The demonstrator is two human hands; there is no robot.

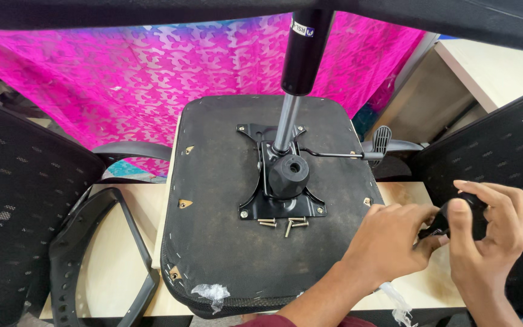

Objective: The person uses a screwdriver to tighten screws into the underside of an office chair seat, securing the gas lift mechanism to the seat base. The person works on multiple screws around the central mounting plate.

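An upturned black chair seat [225, 242] lies on a pale table, its metal tilt mechanism [282, 181] bolted at the middle with a gas-lift cylinder [301, 54] rising from it. Several loose screws [286, 224] rest on the seat just below the mechanism. At the lower right, my left hand [388, 242] and my right hand [491, 230] are both closed around a small black round part [464, 218], held just off the seat's right edge. The part is mostly hidden by my fingers.
A black mesh chair back [13, 212] stands at the left with a black armrest frame [92, 260] beside it. Another mesh panel [503, 145] is at the right. A pink patterned cloth [152, 79] hangs behind. A lever handle [382, 142] juts right of the mechanism.
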